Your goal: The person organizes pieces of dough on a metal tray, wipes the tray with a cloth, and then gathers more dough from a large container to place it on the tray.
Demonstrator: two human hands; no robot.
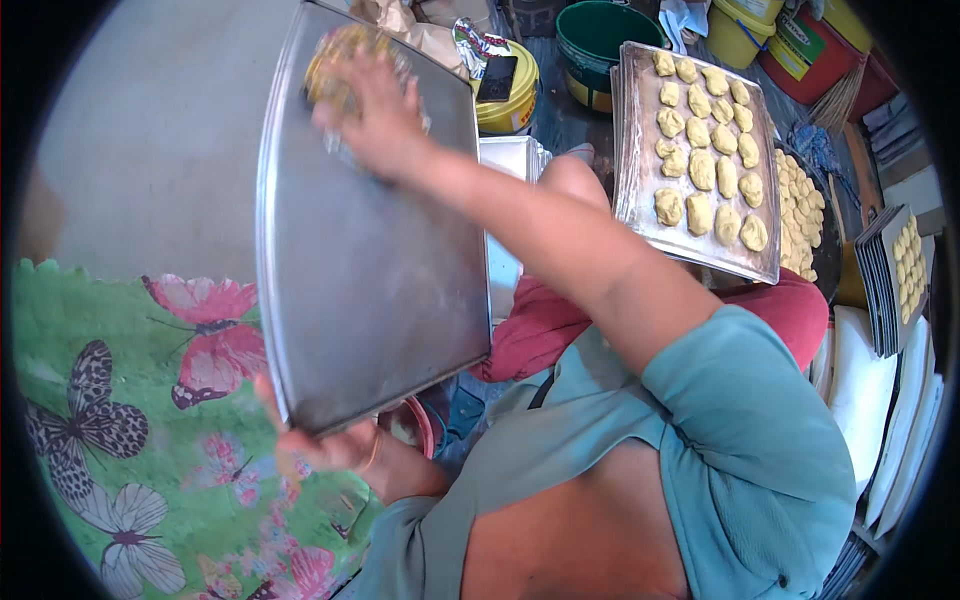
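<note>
Clasping the tray [385, 270] at its near edge, the left hand [325, 448] holds it beside a butterfly-print cloth [210, 420]. The right hand [375, 115] is closed over a crumpled wad [342, 48] on the tray's far end. Rightward, dough pieces [702, 170] lie in rows on another tray [638, 150].

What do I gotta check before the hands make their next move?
1. Left hand holding the metal tray by its lower corner: ok.
2. Right hand on the crumpled yellowish wad against the tray: ok.
3. Tray face clean all over: cannot tell, the hand and wad cover part.
4. Dough pieces lying apart on their baking tray: not ok, some touch.
5. Phone resting on the yellow bucket: ok.
</note>
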